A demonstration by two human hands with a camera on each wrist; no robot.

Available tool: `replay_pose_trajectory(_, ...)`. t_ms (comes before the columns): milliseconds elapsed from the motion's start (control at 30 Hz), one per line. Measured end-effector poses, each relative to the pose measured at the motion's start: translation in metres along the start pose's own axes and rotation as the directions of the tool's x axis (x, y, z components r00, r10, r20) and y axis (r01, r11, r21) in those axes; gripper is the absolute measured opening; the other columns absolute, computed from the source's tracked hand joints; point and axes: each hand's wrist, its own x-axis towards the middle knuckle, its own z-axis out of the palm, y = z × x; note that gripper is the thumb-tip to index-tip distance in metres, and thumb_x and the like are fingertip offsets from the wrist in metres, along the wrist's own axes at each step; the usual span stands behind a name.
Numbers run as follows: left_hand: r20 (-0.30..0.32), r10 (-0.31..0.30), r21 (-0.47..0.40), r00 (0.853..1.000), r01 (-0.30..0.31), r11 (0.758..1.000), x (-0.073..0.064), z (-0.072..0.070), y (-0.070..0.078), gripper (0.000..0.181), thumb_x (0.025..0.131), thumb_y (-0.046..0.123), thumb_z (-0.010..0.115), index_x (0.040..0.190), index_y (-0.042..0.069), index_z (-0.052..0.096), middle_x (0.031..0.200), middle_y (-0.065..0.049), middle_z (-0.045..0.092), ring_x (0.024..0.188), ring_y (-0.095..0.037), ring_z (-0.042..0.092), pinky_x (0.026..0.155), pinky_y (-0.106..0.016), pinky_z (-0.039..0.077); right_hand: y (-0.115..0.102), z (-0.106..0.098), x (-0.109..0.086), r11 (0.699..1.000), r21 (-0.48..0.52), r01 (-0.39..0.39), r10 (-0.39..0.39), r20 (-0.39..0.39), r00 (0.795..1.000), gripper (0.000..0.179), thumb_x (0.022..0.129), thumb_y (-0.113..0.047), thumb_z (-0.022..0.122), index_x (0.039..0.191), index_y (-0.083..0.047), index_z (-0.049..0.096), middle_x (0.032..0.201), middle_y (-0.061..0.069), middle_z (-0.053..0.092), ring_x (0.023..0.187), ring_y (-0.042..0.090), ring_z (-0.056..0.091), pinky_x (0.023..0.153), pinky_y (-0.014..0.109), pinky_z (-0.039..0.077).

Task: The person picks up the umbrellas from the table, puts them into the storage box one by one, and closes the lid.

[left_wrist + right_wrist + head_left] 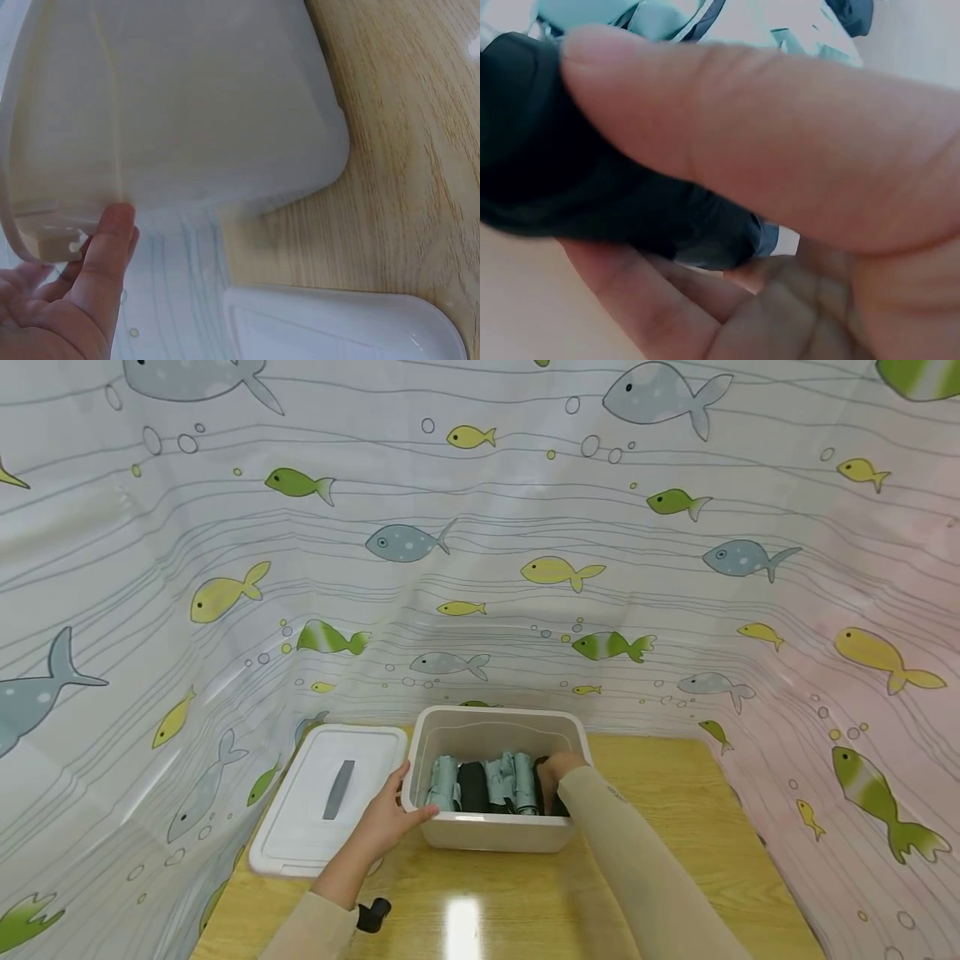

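A pale storage box (495, 835) stands on the table with a row of rolled cloth bundles inside. Light green rolls (444, 781) alternate with a black roll (472, 787). My left hand (386, 822) holds the box's front left corner, and in the left wrist view its fingers (105, 255) lie against the wall close to the rim. My right hand (557, 775) reaches into the right end of the box. It grips another black roll (607, 180), thumb on one side and fingers beneath; light green cloth (742, 26) shows just beyond.
The white lid (300, 827) with a grey handle (339, 789) lies on the table left of the box. A fish-patterned curtain (510, 635) surrounds the wooden table (660, 810) at the back and both sides. A black strap piece (372, 914) is at the left wrist.
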Motion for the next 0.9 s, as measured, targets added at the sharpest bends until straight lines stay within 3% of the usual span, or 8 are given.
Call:
replay_pose_trajectory(267,-0.001,-0.004,-0.006,1.000,0.004,1.000,-0.001,0.000,0.001,0.109,0.081,0.047,0.082,0.161,0.014,0.018,0.150,-0.025,0.042,0.127,-0.040,0.052,0.097,-0.051,0.049,-0.004,-0.001,-0.003,0.999,-0.048,-0.018,0.018,0.014,1.000,0.018,0.069,-0.018,0.091,0.072,-0.013,0.074,0.091,0.006,0.064,0.087,0.024,0.057,0.085,0.037,0.055)
replay_pose_trajectory(433,-0.010,0.000,-0.008,1.000,0.000,1.000,-0.002,0.000,0.002,0.109,0.080,0.046,0.083,0.161,0.013,0.018,0.148,-0.024,0.044,0.125,-0.039,0.054,0.095,-0.050,0.051,-0.005,-0.002,-0.015,1.000,-0.016,-0.001,0.000,-0.073,0.997,0.033,0.074,-0.013,0.087,0.101,-0.010,0.069,0.102,0.007,0.064,0.089,0.024,0.055,0.086,0.037,0.053)
replay_pose_trajectory(533,-0.006,-0.002,-0.016,1.000,0.002,1.000,-0.002,0.000,0.002,0.108,0.081,0.046,0.083,0.161,0.014,0.018,0.149,-0.024,0.044,0.126,-0.039,0.053,0.095,-0.051,0.050,-0.004,-0.001,-0.021,1.000,-0.013,0.024,-0.025,-0.127,0.992,0.041,0.076,-0.010,0.086,0.111,-0.011,0.064,0.107,0.009,0.065,0.091,0.024,0.056,0.086,0.037,0.053)
replay_pose_trajectory(667,-0.002,-0.010,-0.022,1.000,0.010,1.000,-0.002,0.001,0.002,0.109,0.080,0.046,0.084,0.162,0.015,0.018,0.149,-0.023,0.044,0.126,-0.039,0.053,0.096,-0.050,0.050,-0.004,-0.001,-0.021,0.999,-0.028,0.038,-0.041,-0.119,0.992,0.054,0.076,-0.008,0.086,0.124,-0.008,0.062,0.120,0.012,0.064,0.103,0.026,0.058,0.092,0.038,0.051)
replay_pose_trajectory(767,-0.008,-0.009,-0.015,1.000,0.009,1.000,-0.002,0.001,0.001,0.109,0.080,0.045,0.084,0.161,0.014,0.018,0.148,-0.023,0.045,0.125,-0.039,0.054,0.096,-0.050,0.050,-0.004,0.000,-0.020,0.999,0.041,0.021,-0.016,-0.124,0.992,0.072,0.074,-0.007,0.086,0.139,-0.007,0.055,0.133,0.014,0.060,0.113,0.028,0.056,0.097,0.038,0.049)
replay_pose_trajectory(833,-0.013,-0.005,-0.008,1.000,0.005,1.000,-0.002,0.000,0.001,0.110,0.080,0.045,0.084,0.161,0.013,0.018,0.147,-0.023,0.046,0.124,-0.039,0.055,0.095,-0.050,0.050,-0.003,0.002,-0.020,0.997,0.063,0.033,-0.023,-0.153,0.988,0.072,0.073,-0.006,0.086,0.138,-0.006,0.057,0.133,0.015,0.061,0.113,0.029,0.057,0.097,0.039,0.050)
replay_pose_trajectory(900,-0.012,-0.003,-0.004,1.000,0.003,1.000,-0.002,0.000,0.001,0.110,0.080,0.045,0.084,0.161,0.013,0.018,0.147,-0.023,0.045,0.124,-0.040,0.055,0.095,-0.051,0.050,-0.003,0.003,-0.020,0.997,0.054,0.061,-0.050,-0.181,0.982,0.060,0.071,-0.005,0.087,0.126,-0.006,0.063,0.124,0.015,0.065,0.105,0.030,0.059,0.094,0.041,0.051)
